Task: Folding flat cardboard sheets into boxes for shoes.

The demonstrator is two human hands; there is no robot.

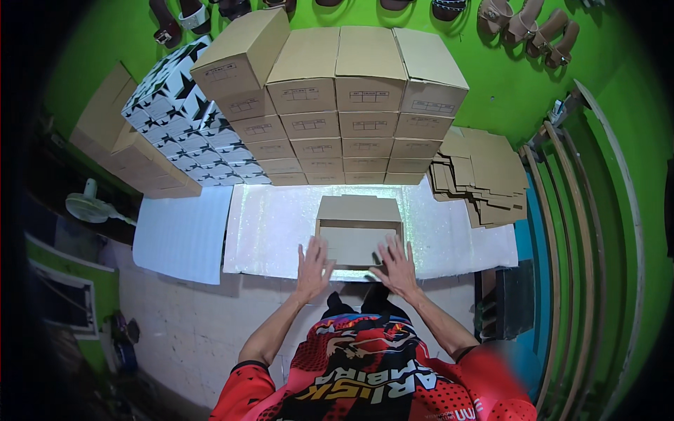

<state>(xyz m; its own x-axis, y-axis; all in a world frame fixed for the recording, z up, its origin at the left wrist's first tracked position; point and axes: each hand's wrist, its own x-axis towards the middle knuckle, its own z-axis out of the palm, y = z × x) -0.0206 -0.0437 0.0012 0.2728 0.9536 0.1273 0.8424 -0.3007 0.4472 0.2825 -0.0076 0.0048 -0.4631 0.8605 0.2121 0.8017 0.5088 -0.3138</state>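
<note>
Starred boxes: a white stack with black stars (pixel 168 102), beyond the left grip and well off to its left.
Left grip (pixel 314 270): wide, fingers spread and pointing away from the body, at the open box's near left corner; whether it touches, I cannot tell.
Open box (pixel 357 242): between the two grips on the glittery bench (pixel 270 228); plain brown cardboard, shallow and oblong, its far flap raised with a small tab.
Closed boxes (pixel 368 98): brown, stacked in columns beyond both grips.
Right grip (pixel 397 270): also wide, fingers spread, at the near right corner; contact unclear.
Flat cardboard (pixel 484 172): a brown pile, beyond the right grip and to its right.
Hard to make out: the grips cover the box's near corners; the fingers blur slightly; a dark patch beside the right thumb is unclear; sandals (pixel 521 28) are partly cut off up top.
</note>
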